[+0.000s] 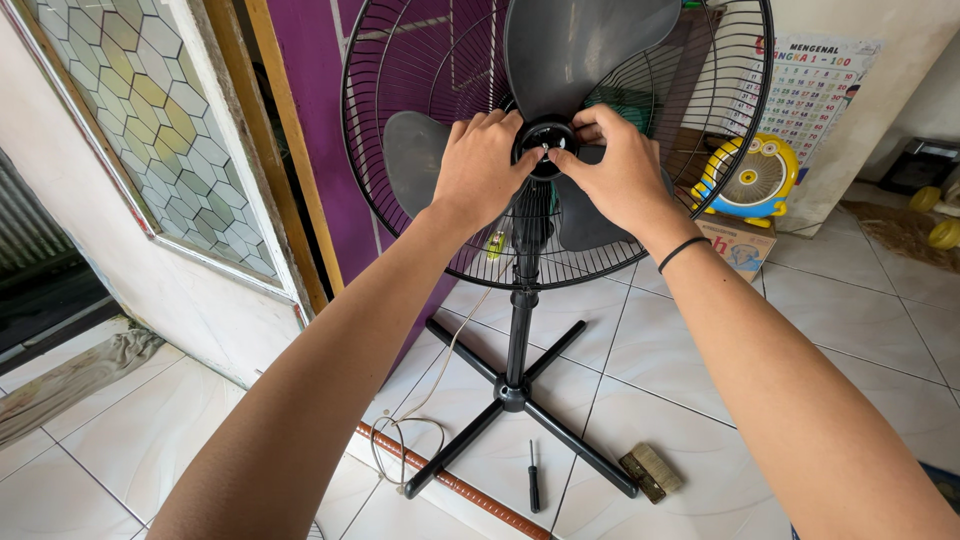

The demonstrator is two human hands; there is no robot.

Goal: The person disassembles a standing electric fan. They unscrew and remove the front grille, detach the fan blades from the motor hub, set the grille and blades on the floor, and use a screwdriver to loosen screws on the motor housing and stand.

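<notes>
Both forearms reach up from the bottom edge, elbows cut off by the frame, a thin dark band around the right wrist. On the white tiled floor (860, 330) below them lie a small dark screwdriver (534, 477) and a brownish block (651, 471) whose kind is hard to make out, just beside the black cross-shaped base (513, 397) of a standing fan; a pale cord (425, 415) loops near the base and runs up toward the pole. Higher up, the left hand (480, 170) and the right hand (615, 165) meet at the black hub cap (545, 140) in the middle of the grey blades (585, 45), fingers of both curled and pinching around the cap, so its rim is mostly hidden. The front guard is off; only the rear wire grille (400, 70) shows behind the blades, its top cut off. Further back stand a purple wall, a patterned glass pane, a cardboard box (735, 245) and a small yellow and blue toy-like fan (750, 180), partly hidden by the grille
</notes>
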